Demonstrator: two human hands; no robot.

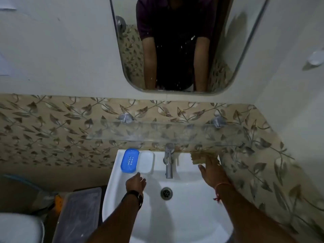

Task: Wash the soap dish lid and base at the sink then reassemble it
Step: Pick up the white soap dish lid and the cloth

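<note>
Fingers (140, 177) of my left hand (135, 184) hang loose, empty, just short of the white half (145, 162); blue slotted half (129, 161) beside it on the sink (182, 164) ledge, presumably parted for washing; right hand (210, 171) at the sponge (198, 157), grip unclear.

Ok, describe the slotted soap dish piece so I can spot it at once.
Find the white ceramic sink, then its back ledge left of the steel tap. Two oval plastic pieces lie side by side there. Yours is the blue slotted piece on the left, not the plain white piece nearer the tap.
</note>
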